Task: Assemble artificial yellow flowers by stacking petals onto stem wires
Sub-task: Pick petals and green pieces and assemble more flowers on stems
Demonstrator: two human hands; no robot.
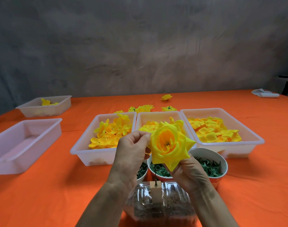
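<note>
Two hands hold the layered yellow fabric flower point(170, 144) near centre, above the bowls: your left hand point(131, 154) pinches its left petal edge, your right hand point(188, 172) cups beneath, so support this light, soft, crushable bloom from underneath.

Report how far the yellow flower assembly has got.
Done: several finished yellow fabric flowers lie on the orange tablecloth behind the trays. In hand: the left hand and right hand hold a layered yellow flower above the wooden block. Left: loose yellow petals fill three white plastic trays.
</note>
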